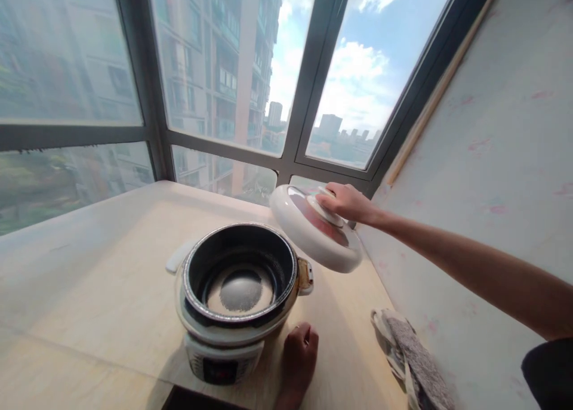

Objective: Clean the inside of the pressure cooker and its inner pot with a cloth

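A white electric cooker [224,344] stands uncovered on the pale table [89,267], its dark inner pot [240,273] holding a shallow layer of pale grains. My right hand [347,202] grips the knob of the cooker's white lid [313,234] from above. The lid hangs tilted in the air, just right of the pot's rim and a little behind it. My left hand [299,353] rests on the table as a loose fist beside the cooker's front right, with nothing in it.
A grey and white cloth [414,362] lies on the table's right edge against the pale wall [492,159]. Large windows [224,70] with dark frames close off the back and left of the table. A dark object [188,401] shows at the bottom edge.
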Available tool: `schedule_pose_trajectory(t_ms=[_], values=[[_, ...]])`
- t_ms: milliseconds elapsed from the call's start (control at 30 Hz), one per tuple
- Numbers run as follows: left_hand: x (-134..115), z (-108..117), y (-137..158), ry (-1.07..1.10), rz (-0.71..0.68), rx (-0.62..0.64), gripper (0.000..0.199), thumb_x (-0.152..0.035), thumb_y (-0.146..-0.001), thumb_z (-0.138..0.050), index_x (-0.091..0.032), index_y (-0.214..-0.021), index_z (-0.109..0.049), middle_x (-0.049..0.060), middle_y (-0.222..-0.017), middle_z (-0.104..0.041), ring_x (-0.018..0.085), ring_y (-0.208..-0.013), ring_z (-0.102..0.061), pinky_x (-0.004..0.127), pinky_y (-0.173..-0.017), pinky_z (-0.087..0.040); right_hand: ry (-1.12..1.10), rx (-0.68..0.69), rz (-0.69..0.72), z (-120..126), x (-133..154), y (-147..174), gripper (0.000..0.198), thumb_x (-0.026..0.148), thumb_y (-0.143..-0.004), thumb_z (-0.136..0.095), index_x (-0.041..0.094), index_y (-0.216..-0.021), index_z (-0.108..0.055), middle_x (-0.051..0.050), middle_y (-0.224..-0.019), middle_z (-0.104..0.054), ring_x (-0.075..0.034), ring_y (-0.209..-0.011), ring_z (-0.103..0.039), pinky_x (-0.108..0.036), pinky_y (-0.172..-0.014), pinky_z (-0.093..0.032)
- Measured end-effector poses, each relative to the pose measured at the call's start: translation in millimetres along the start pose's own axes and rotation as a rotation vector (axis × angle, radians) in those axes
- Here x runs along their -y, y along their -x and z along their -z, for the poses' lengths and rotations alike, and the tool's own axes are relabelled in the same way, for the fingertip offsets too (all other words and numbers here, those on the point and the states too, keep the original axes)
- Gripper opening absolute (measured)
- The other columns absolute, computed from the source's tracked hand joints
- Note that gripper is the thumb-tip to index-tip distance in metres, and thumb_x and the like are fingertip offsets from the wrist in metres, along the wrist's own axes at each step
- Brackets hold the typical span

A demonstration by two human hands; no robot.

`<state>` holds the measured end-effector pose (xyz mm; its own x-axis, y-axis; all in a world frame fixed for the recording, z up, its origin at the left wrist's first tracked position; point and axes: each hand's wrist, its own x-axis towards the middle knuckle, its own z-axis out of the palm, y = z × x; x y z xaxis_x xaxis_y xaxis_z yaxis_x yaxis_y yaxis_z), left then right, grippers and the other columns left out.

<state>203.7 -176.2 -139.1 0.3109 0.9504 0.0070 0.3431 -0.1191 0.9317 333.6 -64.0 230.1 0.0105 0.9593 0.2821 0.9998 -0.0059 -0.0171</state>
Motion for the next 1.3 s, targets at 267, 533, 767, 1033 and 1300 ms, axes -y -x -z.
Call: schedule_pose_trajectory(t_ms=[267, 533, 767, 1033, 1300], values=[[-3.8, 4.8, 2.1, 0.014, -0.003, 0.029, 0.028, -0.027, -0.093, -0.04, -0.019, -0.07, -0.055, 0.006, -0.074, -0.064, 0.019, -0.073, -0.058, 0.032, -0.07, -0.032, 0.129, 0.087, 0.08, -7.7, 81.2, 0.0, 0.043, 0.052, -0.098, -0.044, 0.016, -0.105, -0.067, -0.014, -0.104, -0.074, -0.025, -0.089, -0.065, -0.029, -0.065, -0.033], [-11.0, 11.1, 5.4, 0.032, -0.013, 0.037, 0.028, -0.024, -0.094, -0.04, -0.02, -0.069, -0.052, 0.004, -0.073, -0.063, 0.017, -0.072, -0.056, 0.03, -0.066, -0.03, 0.169, 0.179, 0.115, -9.5, 130.4, -9.3, 0.048, 0.054, -0.099, -0.04, 0.015, -0.109, -0.066, -0.016, -0.109, -0.074, -0.029, -0.093, -0.068, -0.031, -0.068, -0.042], [-15.2, 14.5, 5.5, -0.021, -0.005, 0.037, 0.029, -0.02, -0.093, -0.044, -0.019, -0.065, -0.046, 0.003, -0.07, -0.061, 0.015, -0.068, -0.051, 0.031, -0.064, -0.025, 0.234, 0.256, 0.155, -18.8, 166.2, -5.0, 0.055, 0.059, -0.1, -0.036, 0.014, -0.117, -0.064, -0.02, -0.113, -0.072, -0.035, -0.1, -0.069, -0.037, -0.076, -0.048], [-16.2, 17.1, 5.7, 0.015, -0.002, 0.041, 0.029, -0.02, -0.093, -0.043, -0.019, -0.064, -0.045, 0.003, -0.071, -0.061, 0.015, -0.07, -0.051, 0.032, -0.066, -0.025, 0.275, 0.252, 0.186, -28.0, 183.3, 0.0, 0.053, 0.056, -0.098, -0.039, 0.013, -0.118, -0.063, -0.021, -0.116, -0.072, -0.037, -0.104, -0.07, -0.042, -0.082, -0.052], [-17.7, 19.9, 5.7, 0.038, -0.006, 0.049, 0.029, -0.022, -0.094, -0.043, -0.02, -0.065, -0.046, 0.003, -0.07, -0.061, 0.016, -0.069, -0.051, 0.032, -0.065, -0.025, 0.279, 0.241, 0.177, -32.4, 185.0, 2.5, 0.055, 0.056, -0.099, -0.037, 0.012, -0.12, -0.062, -0.024, -0.115, -0.072, -0.039, -0.106, -0.069, -0.045, -0.083, -0.053]])
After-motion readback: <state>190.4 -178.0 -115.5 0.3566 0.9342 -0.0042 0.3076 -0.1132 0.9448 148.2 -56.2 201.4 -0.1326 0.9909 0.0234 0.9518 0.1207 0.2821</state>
